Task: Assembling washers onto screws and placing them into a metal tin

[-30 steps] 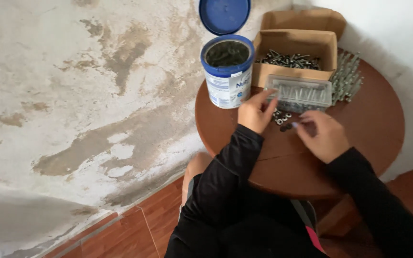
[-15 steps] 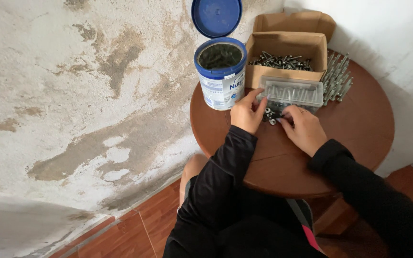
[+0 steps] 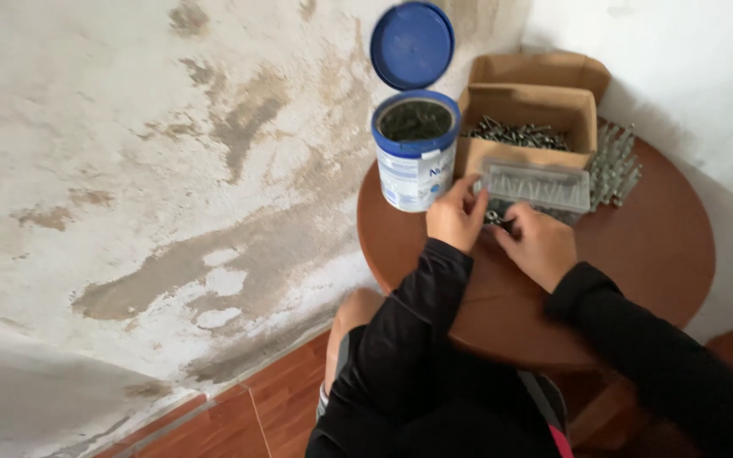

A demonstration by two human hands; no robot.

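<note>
Behind both hands, clear tray [image 3: 536,187], tin [image 3: 416,161], box [image 3: 528,127]

Round table [image 3: 638,254] with tin [image 3: 416,161], box [image 3: 529,127]

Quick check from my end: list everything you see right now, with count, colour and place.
Round wooden table: one, reddish brown, in the corner by the walls.
Cylindrical tin: one, white with blue rim, table's left edge, dark contents.
Round plastic lid: one, blue, raised open behind the tin.
Open cardboard box: one, tan, back of table, holding grey metal screws.
Clear plastic tray: one, transparent, in front of the box.
Loose metal fasteners: a pile, silver-grey, right of the tray.
Stained plaster wall: white and brown, left.
Tiled floor: reddish, below.
Left hand: touching the tray's left end, black sleeve.
Right hand: beside small dark pieces in front of the tray; grip unclear.
</note>
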